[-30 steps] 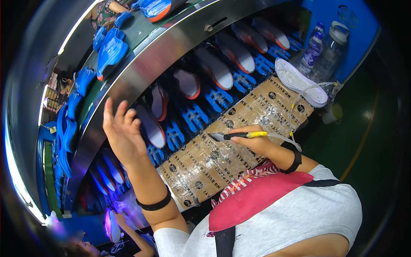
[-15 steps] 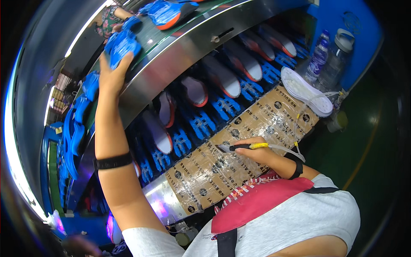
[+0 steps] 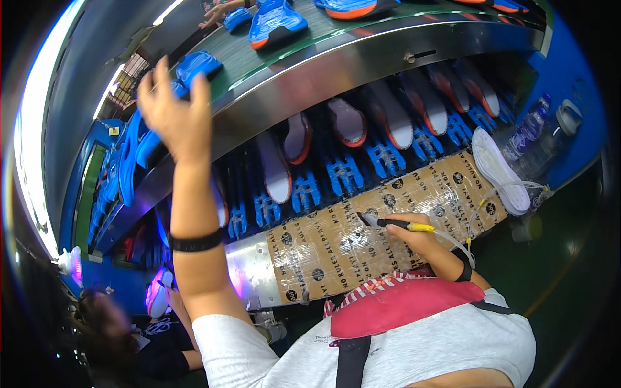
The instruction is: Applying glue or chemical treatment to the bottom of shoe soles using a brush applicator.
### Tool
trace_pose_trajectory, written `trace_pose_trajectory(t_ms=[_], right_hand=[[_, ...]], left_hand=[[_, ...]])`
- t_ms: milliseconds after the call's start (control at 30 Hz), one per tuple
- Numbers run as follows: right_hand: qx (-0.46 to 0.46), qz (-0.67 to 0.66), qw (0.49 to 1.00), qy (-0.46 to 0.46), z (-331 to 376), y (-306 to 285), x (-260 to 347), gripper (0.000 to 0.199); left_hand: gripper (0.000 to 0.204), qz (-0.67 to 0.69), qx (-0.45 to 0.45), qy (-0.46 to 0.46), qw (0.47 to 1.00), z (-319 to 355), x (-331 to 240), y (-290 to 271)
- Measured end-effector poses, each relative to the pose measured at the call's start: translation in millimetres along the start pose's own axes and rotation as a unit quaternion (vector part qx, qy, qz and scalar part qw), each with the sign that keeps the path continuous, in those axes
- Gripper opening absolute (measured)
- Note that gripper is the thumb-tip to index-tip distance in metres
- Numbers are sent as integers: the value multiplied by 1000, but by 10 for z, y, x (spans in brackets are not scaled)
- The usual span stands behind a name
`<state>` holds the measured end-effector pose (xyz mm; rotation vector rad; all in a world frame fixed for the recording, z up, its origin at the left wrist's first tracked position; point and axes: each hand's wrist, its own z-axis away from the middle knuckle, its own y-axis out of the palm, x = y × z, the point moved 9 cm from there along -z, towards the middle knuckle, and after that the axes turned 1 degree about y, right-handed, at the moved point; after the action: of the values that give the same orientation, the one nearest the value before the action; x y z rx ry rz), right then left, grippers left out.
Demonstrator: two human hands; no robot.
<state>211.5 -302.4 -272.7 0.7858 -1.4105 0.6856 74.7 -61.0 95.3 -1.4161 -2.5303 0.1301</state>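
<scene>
Far left there's a row of blue soles [image 3: 123,168] running along the upper belt [image 3: 362,48], which curves off to the right. The left hand [image 3: 171,113] is raised up there, fingers spread wide, right at a bright blue sole [image 3: 197,64] lying flat on the belt's edge, though I can't tell if it's actually touching. Below, white-and-orange insoles [image 3: 346,123] sit on blue racks [image 3: 343,174]. Nearer is a taped cardboard sheet [image 3: 323,252]. The right hand [image 3: 417,239] rests on it, closed around a black and yellow pen tool [image 3: 398,225] with a thin cable. Far right, a white sole [image 3: 498,171] lies beside two bottles [image 3: 537,136].
</scene>
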Motion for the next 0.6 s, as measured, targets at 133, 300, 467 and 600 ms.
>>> trace_pose_trajectory(t_ms=[133,300,467,600], right_hand=[[6,4,1000,30,-29,27,-25,24],[43,55,998,-7,-67,159,-6,24],[50,81,995,-1,-88,231,-5,24],[50,90,994,22,-73,265,-30,24]], left_hand=[[53,-137,-21,-54,989,299,881,-788],[62,-99,237,-170,951,936,2520,-1039],[60,-160,241,-137,947,757,2101,-756],[58,-266,348,-191,879,684,2237,-348]])
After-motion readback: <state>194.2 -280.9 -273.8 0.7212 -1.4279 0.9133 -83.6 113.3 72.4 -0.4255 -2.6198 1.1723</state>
